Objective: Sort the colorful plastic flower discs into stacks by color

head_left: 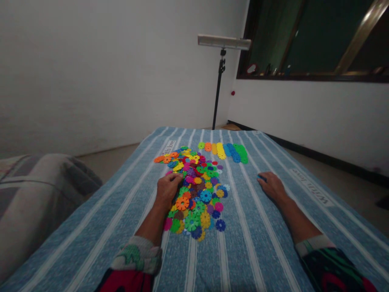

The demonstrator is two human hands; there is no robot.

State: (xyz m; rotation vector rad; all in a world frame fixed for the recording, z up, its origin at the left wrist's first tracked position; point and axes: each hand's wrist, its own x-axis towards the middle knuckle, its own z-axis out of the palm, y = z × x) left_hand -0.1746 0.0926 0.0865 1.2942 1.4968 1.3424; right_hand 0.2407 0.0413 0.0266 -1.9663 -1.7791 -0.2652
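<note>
A heap of colourful notched plastic discs (199, 192) lies on a striped blue cloth (121, 227). My left hand (169, 188) rests at the heap's left edge, fingers curled down and closed; whatever they hold, if anything, is hidden. To the right of the heap, my right hand (272, 185) is low over the cloth, thumb and fingers pinched together. A bit of a small blue disc (259, 176) shows at its fingertips. Beyond the heap, discs lie overlapped in rows by colour, among them a yellow row (221, 151), a blue row (233, 153) and a green row (241, 154).
A lamp (224, 42) on a black stand (217, 89) rises behind the table's far end. Grey striped fabric (45, 202) bulges beside the table at the left. White walls (115, 73) and a dark-framed window (313, 36) enclose the far side.
</note>
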